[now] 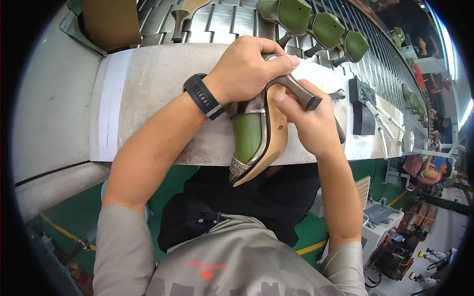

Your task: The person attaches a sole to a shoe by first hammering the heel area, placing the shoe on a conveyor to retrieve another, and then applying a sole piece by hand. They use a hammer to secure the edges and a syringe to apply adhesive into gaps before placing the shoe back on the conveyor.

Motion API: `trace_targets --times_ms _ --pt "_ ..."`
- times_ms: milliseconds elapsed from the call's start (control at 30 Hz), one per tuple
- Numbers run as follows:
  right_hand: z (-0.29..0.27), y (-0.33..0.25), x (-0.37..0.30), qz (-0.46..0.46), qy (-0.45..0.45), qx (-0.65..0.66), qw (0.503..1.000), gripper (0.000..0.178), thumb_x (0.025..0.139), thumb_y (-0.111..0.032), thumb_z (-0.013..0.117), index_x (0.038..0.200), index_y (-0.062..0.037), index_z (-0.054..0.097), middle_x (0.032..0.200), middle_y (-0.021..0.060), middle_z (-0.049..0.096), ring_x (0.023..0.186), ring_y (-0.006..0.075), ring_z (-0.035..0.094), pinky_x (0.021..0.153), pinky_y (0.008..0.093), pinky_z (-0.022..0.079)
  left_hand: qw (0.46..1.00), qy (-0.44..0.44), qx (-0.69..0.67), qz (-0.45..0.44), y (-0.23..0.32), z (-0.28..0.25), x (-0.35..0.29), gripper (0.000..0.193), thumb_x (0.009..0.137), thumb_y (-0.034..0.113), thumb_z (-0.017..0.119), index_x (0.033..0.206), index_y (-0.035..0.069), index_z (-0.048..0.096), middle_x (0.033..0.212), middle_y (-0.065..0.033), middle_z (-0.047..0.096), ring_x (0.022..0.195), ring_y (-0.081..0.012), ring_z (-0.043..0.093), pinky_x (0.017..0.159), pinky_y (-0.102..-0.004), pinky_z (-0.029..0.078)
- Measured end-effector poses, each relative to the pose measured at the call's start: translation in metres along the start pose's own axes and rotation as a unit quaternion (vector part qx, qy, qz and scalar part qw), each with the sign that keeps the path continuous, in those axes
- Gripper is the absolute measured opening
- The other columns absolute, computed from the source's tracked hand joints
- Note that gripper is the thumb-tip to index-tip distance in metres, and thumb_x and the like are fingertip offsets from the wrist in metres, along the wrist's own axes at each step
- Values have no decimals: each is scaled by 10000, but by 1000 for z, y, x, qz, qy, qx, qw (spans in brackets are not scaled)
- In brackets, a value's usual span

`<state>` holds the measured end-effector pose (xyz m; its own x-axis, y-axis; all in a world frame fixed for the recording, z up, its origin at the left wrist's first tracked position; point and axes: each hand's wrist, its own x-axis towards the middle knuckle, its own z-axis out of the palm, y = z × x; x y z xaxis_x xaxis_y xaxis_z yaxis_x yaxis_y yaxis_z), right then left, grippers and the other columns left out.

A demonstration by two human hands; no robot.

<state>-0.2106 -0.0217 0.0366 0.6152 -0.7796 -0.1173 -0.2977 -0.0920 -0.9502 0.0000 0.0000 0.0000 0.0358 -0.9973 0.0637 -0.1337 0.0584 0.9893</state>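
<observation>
Left hand (pixel 249 69) wrapped round green shoe (pixel 248 132) at heel end, right hand (pixel 316 118) gripping too, thumb on sole (pixel 277 135). Toe (pixel 239 170) bodyward of fingers. Positioning step imo, next move needs steady grip. More green pumps (pixel 327 31) beyond fingertips.

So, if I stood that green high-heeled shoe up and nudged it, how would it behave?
The green high-heeled shoe might tip sideways, given its slim heel. Its arched tan sole looks stiff, so it probably wouldn't flop.
</observation>
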Motion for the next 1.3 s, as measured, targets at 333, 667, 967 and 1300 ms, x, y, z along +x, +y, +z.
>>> trace_targets --times_ms 333,667,967,1300 --pt "16 25 -12 75 -14 249 966 239 1038 -203 759 1156 4 738 967 -6 742 808 61 638 697 244 480 984 -60 -25 167 -11 -13 -9 393 1010 350 798 1244 42 730 1133 -17 690 1071 -115 622 971 -293 502" --pt "15 43 -10 62 -16 425 903 320 1102 -148 654 1362 39 648 1230 102 761 1098 178 745 929 333 608 960 -57 147 234 -11 -14 -8 626 817 309 938 1315 54 658 1212 -73 654 1159 -213 629 1060 -343 485" --pt "2 13 -4 -9 -21 9 1000 262 975 -225 809 1105 -5 753 800 -77 607 742 30 523 657 253 450 952 -25 135 273 -25 -8 -7 447 995 352 770 1315 60 658 1180 -92 644 1103 -239 618 1001 -358 491" --pt "16 18 -13 -16 56 15 998 286 936 -185 833 1134 3 746 776 -54 624 686 33 540 624 243 467 948 -22 162 274 -16 -4 -7 399 998 304 762 1294 52 670 1168 -96 652 1096 -241 620 1005 -357 486"
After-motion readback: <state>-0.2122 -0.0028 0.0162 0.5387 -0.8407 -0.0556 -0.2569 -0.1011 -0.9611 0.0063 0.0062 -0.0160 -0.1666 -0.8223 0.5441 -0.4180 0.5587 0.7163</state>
